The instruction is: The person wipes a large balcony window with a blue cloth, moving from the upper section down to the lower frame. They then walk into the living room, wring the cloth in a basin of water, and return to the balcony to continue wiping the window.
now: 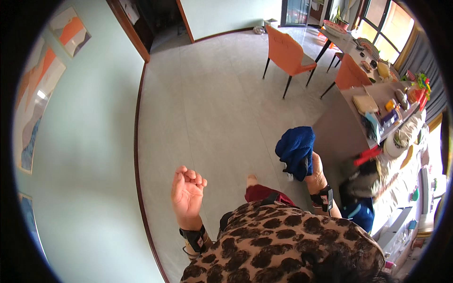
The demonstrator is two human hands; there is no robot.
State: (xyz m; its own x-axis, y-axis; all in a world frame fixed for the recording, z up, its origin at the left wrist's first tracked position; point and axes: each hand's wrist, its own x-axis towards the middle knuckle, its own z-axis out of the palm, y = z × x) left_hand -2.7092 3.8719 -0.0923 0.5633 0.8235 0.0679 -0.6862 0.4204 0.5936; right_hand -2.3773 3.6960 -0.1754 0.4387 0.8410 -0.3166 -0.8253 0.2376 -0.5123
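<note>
A crumpled dark blue cloth (pixel 296 147), towel-like in texture, hangs from my right hand (pixel 317 170). The cloth hides most of that hand's fingers. Part of something black and pale shows under the cloth's lower edge, too small to name. My left hand (pixel 188 192) is raised with its palm up and fingers loosely curled, holding nothing. Nearest to it is the pale green wall on the left. Each wrist wears a black strap.
Orange chairs (pixel 290 52) stand by a dining table (pixel 347 45) at the far right. A grey cabinet (pixel 337 120), its top cluttered, rises right of my right hand. Beyond it lies a heaped sofa. A doorway (pixel 163 23) is far left; grey tiles (pixel 212 108) cover the floor.
</note>
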